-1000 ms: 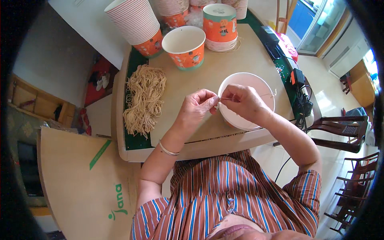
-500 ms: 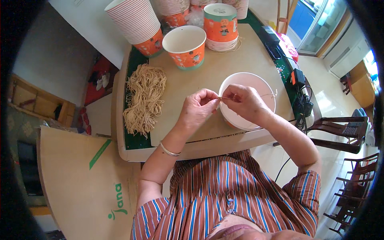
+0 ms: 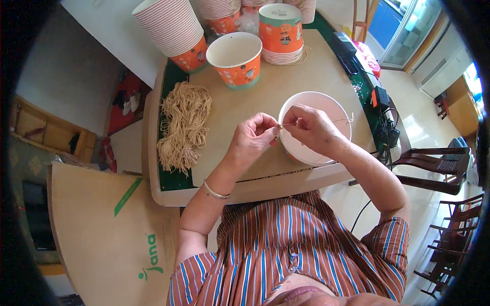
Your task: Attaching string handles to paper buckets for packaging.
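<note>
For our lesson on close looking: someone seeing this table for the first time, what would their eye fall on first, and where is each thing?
First, the two hands at the table's near edge: the left hand and right hand pinch a thin string over a white paper bowl. To the left lies a tan bundle of strings. At the far edge stand orange paper cups and ribbed stacks.

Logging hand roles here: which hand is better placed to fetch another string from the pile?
Probably the left hand: the string pile lies on its side, while the right hand is over the cup.
</note>
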Demonstrator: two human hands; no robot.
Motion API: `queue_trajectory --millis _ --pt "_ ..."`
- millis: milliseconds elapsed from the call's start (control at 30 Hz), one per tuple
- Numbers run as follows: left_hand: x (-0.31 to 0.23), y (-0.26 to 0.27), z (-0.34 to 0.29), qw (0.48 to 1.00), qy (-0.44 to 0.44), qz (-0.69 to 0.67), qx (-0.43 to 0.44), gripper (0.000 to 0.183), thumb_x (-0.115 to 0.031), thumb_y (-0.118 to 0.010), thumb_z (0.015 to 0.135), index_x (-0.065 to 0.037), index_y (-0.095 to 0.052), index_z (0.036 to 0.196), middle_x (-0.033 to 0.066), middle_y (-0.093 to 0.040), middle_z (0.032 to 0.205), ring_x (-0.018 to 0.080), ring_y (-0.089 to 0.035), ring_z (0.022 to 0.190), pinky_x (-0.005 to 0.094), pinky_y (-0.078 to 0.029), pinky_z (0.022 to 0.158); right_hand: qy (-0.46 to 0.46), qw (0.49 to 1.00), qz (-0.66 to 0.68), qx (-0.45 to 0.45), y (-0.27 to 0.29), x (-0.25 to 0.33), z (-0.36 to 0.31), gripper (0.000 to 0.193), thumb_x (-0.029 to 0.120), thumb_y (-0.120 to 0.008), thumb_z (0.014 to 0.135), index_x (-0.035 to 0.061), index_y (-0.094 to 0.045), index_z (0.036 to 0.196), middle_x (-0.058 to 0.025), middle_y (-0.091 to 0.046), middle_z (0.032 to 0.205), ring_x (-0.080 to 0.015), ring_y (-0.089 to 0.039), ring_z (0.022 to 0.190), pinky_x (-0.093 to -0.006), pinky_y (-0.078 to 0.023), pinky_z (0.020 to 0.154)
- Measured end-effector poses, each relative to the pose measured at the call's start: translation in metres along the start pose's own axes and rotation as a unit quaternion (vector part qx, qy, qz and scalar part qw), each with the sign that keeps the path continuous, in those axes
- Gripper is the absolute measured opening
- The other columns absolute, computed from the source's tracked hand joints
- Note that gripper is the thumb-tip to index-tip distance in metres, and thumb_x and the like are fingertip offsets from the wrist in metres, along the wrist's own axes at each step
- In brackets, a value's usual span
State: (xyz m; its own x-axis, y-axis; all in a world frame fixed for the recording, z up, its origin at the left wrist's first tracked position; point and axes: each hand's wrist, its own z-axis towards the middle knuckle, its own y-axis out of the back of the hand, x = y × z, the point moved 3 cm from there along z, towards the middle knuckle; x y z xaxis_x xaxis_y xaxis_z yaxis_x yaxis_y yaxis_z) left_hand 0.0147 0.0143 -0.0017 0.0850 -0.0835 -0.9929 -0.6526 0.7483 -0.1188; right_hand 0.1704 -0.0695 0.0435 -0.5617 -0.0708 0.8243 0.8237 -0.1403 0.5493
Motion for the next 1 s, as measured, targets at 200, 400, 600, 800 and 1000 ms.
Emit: queue_trajectory --millis 200,400,600,800,1000 --pt "-0.003 0.0 -0.001 0.999 -0.026 0.035 0.007 0.01 -0.008 -0.066 0.093 -0.002 -0.063 0.1 -0.0014 -0.064 0.089 0.0033 -0.06 0.079 0.0207 -0.054 0.068 -0.019 1.0 0.015 0.0 -0.001 0.003 0.002 0.011 0.005 -0.063 0.088 0.0008 -0.063 0.097 -0.0054 -0.062 0.074 -0.01 -0.06 0.062 -0.0264 -0.049 0.055" --pt "-0.001 0.001 -0.001 0.999 -0.022 0.038 -0.003 0.009 -0.006 -0.065 0.092 -0.002 -0.063 0.1 -0.0012 -0.064 0.089 0.0035 -0.06 0.078 0.0211 -0.054 0.068 -0.117 0.991 0.063 0.024 -0.002 0.0 0.004 0.011 0.007 -0.064 0.089 -0.0019 -0.066 0.095 -0.0057 -0.065 0.075 -0.0095 -0.059 0.062 -0.0247 -0.049 0.054" --pt "-0.001 0.0 -0.001 1.0 -0.016 0.026 -0.007 0.009 -0.003 -0.065 0.091 -0.001 -0.064 0.1 -0.0008 -0.065 0.089 0.0038 -0.06 0.078 0.0209 -0.054 0.069 -0.179 0.972 0.138 0.064 0.001 -0.003 0.006 0.015 0.01 -0.065 0.089 -0.0027 -0.069 0.095 -0.0049 -0.066 0.076 -0.0097 -0.059 0.061 -0.0232 -0.05 0.056" --pt "-0.003 -0.002 -0.003 0.998 -0.034 0.052 -0.016 0.008 -0.002 -0.064 0.091 -0.001 -0.063 0.099 -0.0006 -0.065 0.088 0.0045 -0.06 0.077 0.0206 -0.053 0.069 -0.195 0.954 0.213 0.078 0.002 -0.005 0.003 0.016 0.011 -0.067 0.088 -0.0036 -0.07 0.094 -0.0055 -0.066 0.078 -0.0098 -0.061 0.065 -0.0225 -0.05 0.059" --pt "0.0 0.001 -0.002 0.999 -0.02 0.027 -0.011 0.007 -0.002 -0.06 0.094 -0.001 -0.063 0.099 0.0007 -0.064 0.088 0.007 -0.061 0.081 0.0241 -0.055 0.072 -0.169 0.95 0.25 0.083 0.001 -0.005 0.001 0.025 0.006 -0.068 0.087 -0.0023 -0.061 0.109 -0.0065 -0.066 0.082 -0.0106 -0.062 0.067 -0.0229 -0.051 0.061"
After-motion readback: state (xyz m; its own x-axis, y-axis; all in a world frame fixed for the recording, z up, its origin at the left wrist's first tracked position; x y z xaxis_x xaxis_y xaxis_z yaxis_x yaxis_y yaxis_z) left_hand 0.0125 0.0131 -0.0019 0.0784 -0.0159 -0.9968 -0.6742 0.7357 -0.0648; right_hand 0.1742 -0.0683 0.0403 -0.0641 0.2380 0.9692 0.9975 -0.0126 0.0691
